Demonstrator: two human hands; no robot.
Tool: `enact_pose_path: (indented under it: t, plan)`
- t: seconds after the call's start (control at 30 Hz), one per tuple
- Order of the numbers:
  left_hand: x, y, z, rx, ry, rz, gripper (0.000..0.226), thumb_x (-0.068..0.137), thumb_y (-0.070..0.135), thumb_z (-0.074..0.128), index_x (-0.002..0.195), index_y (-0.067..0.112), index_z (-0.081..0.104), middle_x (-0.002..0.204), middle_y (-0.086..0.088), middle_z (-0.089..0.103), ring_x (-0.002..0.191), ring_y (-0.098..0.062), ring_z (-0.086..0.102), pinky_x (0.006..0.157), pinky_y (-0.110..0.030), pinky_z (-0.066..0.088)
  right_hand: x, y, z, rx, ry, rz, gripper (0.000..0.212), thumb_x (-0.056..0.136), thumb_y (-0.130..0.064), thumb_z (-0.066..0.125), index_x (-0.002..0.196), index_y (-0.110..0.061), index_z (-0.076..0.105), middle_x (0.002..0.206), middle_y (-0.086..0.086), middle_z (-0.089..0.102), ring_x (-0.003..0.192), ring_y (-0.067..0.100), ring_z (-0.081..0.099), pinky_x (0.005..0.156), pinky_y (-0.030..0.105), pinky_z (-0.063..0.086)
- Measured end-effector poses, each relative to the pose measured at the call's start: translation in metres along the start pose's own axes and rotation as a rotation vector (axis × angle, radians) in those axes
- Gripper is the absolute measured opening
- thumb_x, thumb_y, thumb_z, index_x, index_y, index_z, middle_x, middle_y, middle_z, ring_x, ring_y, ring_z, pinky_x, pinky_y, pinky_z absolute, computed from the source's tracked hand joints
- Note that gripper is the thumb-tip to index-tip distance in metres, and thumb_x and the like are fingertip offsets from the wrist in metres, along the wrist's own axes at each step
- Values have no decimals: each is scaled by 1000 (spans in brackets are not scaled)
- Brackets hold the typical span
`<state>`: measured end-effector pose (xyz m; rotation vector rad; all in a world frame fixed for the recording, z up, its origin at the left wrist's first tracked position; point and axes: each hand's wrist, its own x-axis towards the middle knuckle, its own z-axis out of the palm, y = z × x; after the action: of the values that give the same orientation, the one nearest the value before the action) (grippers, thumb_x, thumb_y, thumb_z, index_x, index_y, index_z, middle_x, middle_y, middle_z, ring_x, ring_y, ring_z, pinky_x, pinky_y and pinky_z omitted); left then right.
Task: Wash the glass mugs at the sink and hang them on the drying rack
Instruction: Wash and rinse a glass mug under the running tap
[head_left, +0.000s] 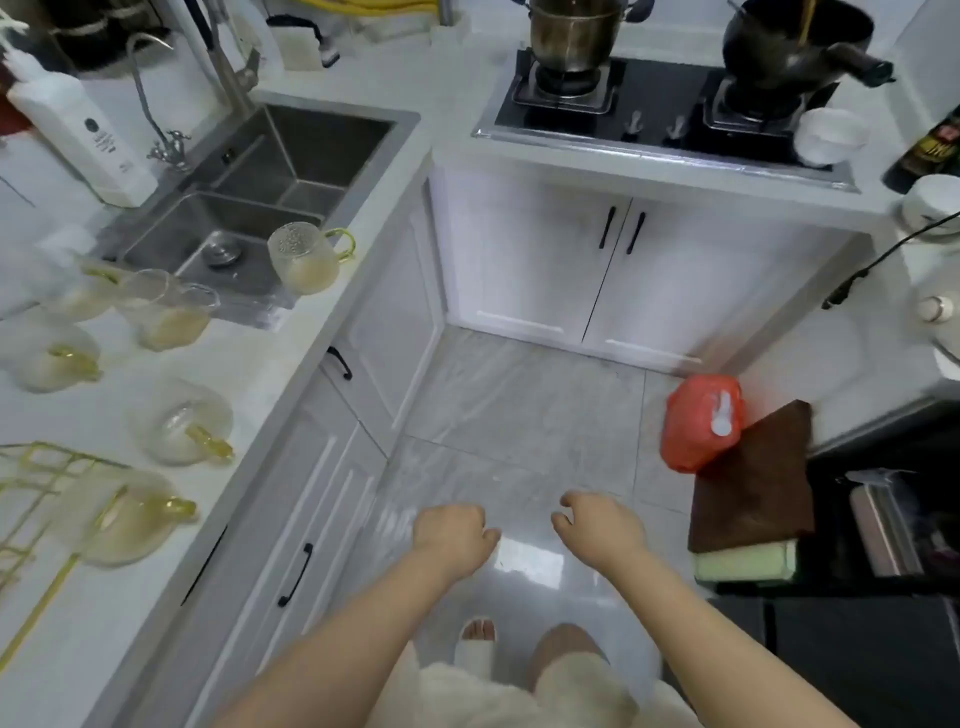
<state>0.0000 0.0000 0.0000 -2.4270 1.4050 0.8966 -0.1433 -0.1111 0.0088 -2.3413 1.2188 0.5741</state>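
Several glass mugs with yellow handles stand on the white counter (156, 597) at the left, most holding a pale yellowish liquid. One mug (306, 260) stands at the steel sink's (249, 171) front right corner. Others stand beside the sink (166, 312) and lower down (179, 421). One mug (130, 519) lies by the gold wire drying rack (26, 488) at the left edge. My left hand (454, 532) and my right hand (597, 525) hang over the floor, fingers loosely curled, holding nothing, well to the right of the counter.
A white soap bottle (83, 124) and the tap (223, 62) stand behind the sink. A gas stove (665, 109) with a pot and a black pan is at the back. A red jug (701, 421) and a brown board (753, 478) sit on the floor at right.
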Motion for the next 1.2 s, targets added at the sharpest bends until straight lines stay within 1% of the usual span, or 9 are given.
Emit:
enact_pose_path:
  t: [0.1,0.23,0.37,0.5,0.63,0.73,0.87,1.03,1.2]
  plan:
    - [21,9,-13,14,-6,20,43,95,47,37,113,16,61,117,-9,64,105,-29,60,80,-32,44,17,12,-14,31,26,9,37,95,-36,40,122,-16,57,118,8,66,107,28,61,84,34,49]
    - [60,33,-36,17,-8,33,43,96,47,36,115,16,60,119,-8,63,108,-28,59,82,-32,45,50,31,-37,10,24,-20,38,95,-35,40,121,-14,57,119,8,66,106,29,62,86,34,50]
    - [99,53,-58,-17,23,-23,44,97,47,35,114,16,60,118,-8,64,107,-27,60,81,-31,45,88,53,-63,-48,15,-71,39,95,-36,40,123,-13,56,119,10,65,107,30,61,88,35,50]
    - [131,75,-82,-78,49,-99,43,96,47,36,114,16,60,119,-7,64,110,-26,59,85,-32,45,127,72,-94,-123,5,-150,39,95,-35,39,122,-13,57,120,10,64,109,30,60,87,33,46]
    - [150,84,-105,-135,87,-158,43,96,46,36,115,16,60,118,-8,64,110,-27,59,85,-31,45,163,78,-125,-168,-18,-211,40,95,-35,39,124,-12,55,123,11,62,111,31,59,89,35,47]
    - [157,79,-114,-186,68,-211,42,97,45,36,113,14,61,118,-8,64,109,-27,60,87,-33,47,183,70,-139,-184,-50,-261,40,96,-34,38,124,-12,55,123,11,62,110,31,59,89,35,48]
    - [174,64,-125,-235,37,-276,39,97,40,36,105,12,61,112,-9,65,103,-28,61,85,-33,47,213,55,-156,-223,-63,-329,40,96,-34,38,125,-12,55,123,10,63,112,30,58,92,36,47]
    - [204,38,-143,-272,47,-318,38,96,39,35,108,14,61,112,-7,64,103,-26,60,83,-31,45,257,34,-174,-254,-65,-359,40,97,-35,38,126,-13,54,123,9,63,112,30,59,92,36,47]
    - [241,11,-165,-294,71,-348,37,94,40,37,111,18,61,116,-6,63,106,-24,59,86,-30,45,302,11,-197,-293,-82,-347,40,97,-36,38,126,-14,53,123,8,62,113,28,57,92,35,45]
